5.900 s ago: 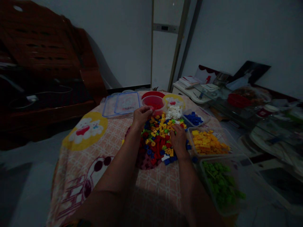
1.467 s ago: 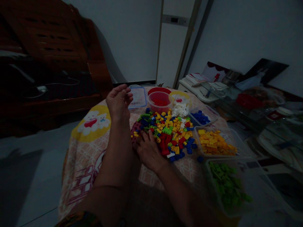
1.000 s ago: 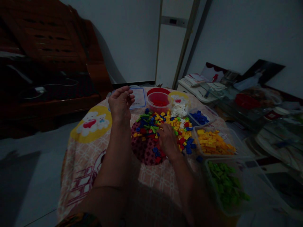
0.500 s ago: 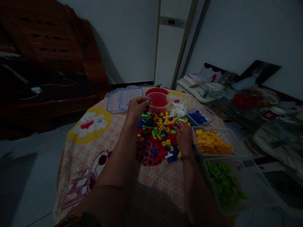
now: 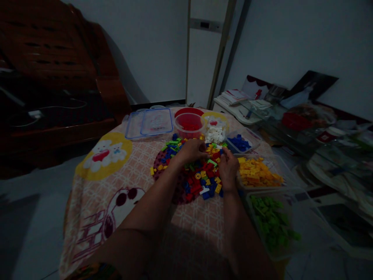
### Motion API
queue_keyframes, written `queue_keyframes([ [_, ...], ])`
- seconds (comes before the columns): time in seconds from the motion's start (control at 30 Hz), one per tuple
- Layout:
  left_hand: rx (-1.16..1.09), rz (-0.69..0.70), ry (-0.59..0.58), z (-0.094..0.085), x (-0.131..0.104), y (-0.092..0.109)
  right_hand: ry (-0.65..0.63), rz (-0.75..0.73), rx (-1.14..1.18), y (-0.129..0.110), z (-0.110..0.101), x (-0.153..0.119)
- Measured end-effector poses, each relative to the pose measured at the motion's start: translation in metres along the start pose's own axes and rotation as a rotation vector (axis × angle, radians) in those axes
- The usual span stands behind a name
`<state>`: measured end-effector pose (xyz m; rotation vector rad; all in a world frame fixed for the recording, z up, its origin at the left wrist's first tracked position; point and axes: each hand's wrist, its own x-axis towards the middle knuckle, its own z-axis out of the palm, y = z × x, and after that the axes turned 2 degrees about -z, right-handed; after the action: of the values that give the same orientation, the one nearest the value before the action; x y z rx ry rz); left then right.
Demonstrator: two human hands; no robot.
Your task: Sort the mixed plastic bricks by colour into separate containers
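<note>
A heap of small mixed-colour bricks [image 5: 201, 177] lies on a patterned cloth in the middle of the table. My left hand [image 5: 192, 149] rests palm down on the far part of the heap, fingers curled into the bricks. At the heap's right edge my right hand [image 5: 228, 168] has its fingers bent onto the bricks, beside the tub of yellow bricks [image 5: 259, 173]. Whether either hand pinches a brick is hidden in the dim light.
Behind the heap stand a red tub [image 5: 189, 124], a tub of white bricks [image 5: 215, 132] and a box of blue bricks [image 5: 240, 143]. A green-brick tub [image 5: 271, 223] sits near right. Clear lids [image 5: 150, 122] lie far left. Cluttered glass furniture [image 5: 305, 124] stands right.
My left hand came down from beside the red tub onto the heap. My right hand stayed at the heap's right edge. The view shifted slightly.
</note>
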<state>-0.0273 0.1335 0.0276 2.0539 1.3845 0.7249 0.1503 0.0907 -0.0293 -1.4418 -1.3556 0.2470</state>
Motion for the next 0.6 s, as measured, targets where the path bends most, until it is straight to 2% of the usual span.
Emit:
queue_keyframes([
  [0.13, 0.238, -0.045, 0.005, 0.011, -0.001, 0.008, 0.005, 0.002, 0.005, 0.001, 0.002, 0.000],
  [0.27, 0.178, -0.015, -0.007, 0.010, 0.001, 0.005, 0.016, -0.001, 0.013, 0.003, 0.003, 0.000],
  [0.33, 0.059, 0.013, 0.010, 0.005, 0.002, 0.000, 0.022, -0.005, 0.013, 0.003, 0.003, 0.000],
  [0.43, -0.223, 0.019, 0.108, -0.004, 0.005, -0.008, 0.025, -0.006, 0.010, 0.003, 0.004, 0.000],
  [0.6, -0.789, -0.087, 0.443, -0.018, 0.005, -0.022, 0.013, 0.017, 0.019, 0.003, 0.004, -0.001],
])
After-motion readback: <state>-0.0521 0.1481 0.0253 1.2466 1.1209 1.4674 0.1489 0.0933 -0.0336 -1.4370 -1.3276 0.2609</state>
